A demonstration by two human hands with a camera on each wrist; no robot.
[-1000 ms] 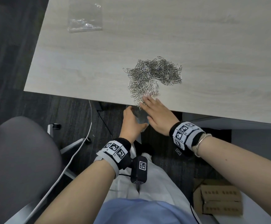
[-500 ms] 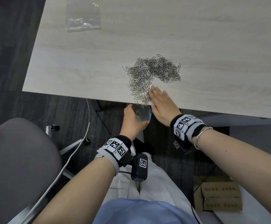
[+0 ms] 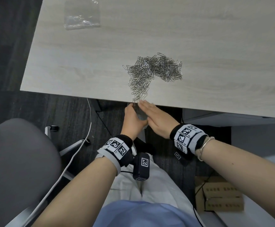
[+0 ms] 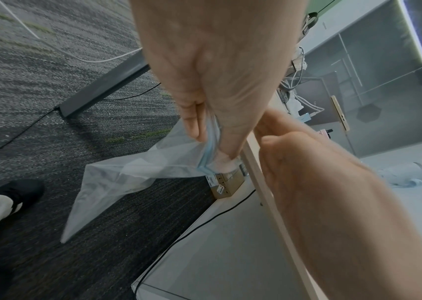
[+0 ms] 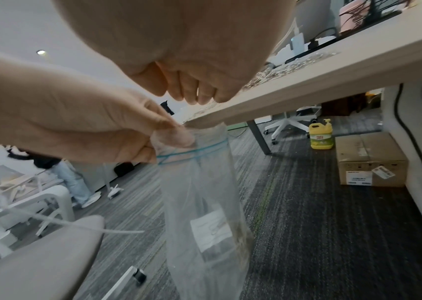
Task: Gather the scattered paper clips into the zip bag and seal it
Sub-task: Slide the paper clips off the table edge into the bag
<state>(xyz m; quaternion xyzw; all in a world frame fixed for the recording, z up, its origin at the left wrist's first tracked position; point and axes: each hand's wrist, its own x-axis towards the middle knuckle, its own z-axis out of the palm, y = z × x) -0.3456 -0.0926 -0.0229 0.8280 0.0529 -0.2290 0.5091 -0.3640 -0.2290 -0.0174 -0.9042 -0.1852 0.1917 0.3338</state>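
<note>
A heap of silver paper clips (image 3: 153,74) lies on the pale wooden table (image 3: 84,63), with a tongue of clips running down to the near edge. My left hand (image 3: 132,117) pinches the blue zip rim (image 5: 194,151) of a clear zip bag (image 5: 199,203), which hangs just below the table edge with its mouth partly open. My right hand (image 3: 151,114) is flat with straight fingers (image 3: 143,103) at the table edge, right above the bag and beside the last clips. In the left wrist view the bag (image 4: 127,182) hangs limp from my fingers.
A second clear bag (image 3: 81,17) holding a few clips lies at the table's far left. A grey chair (image 3: 18,161) stands to my left, with a white cable (image 3: 77,145) beside it. Under the table are a cardboard box (image 5: 369,160) and a yellow bottle (image 5: 320,136).
My right hand has drawn back from the pile to the table edge, fingers flat. The left hand keeps the bag under the edge.
</note>
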